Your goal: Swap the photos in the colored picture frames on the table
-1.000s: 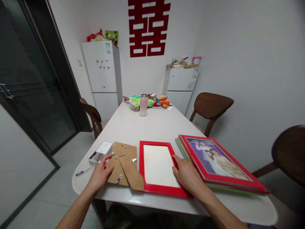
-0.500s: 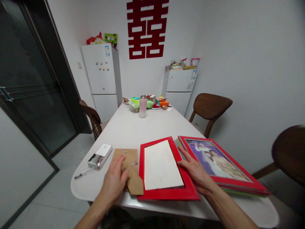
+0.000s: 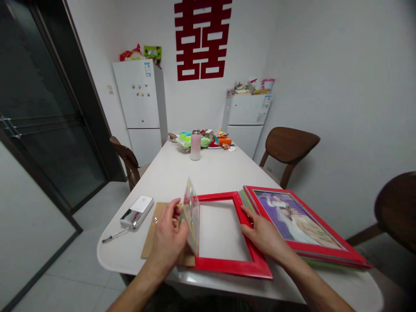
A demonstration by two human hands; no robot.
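Note:
My left hand (image 3: 169, 238) is closed on a thin, see-through sheet (image 3: 191, 208) with what looks like a coloured print against it. The sheet stands tilted on edge along the left side of a red picture frame (image 3: 230, 267). Through the frame's opening, the white tabletop shows. My right hand (image 3: 264, 234) grips the frame's right side, thumb and fingers on the red border. Beneath my left hand lies a brown backing board (image 3: 150, 242) with small metal clips, partly covered by the hand.
Right of the frame, a red-framed photo (image 3: 292, 216) rests on a stack. A silver device (image 3: 136, 212) with a short cable is at the left of the white table (image 3: 162, 182). Farther back stand a pink bottle (image 3: 195, 146) and assorted packets (image 3: 185, 141). Chairs flank the table.
The white panel inside the frame has come out and the opening is bare. My left hand has closed on the clear sheet and lifted it to the left. My right hand stays on the frame.

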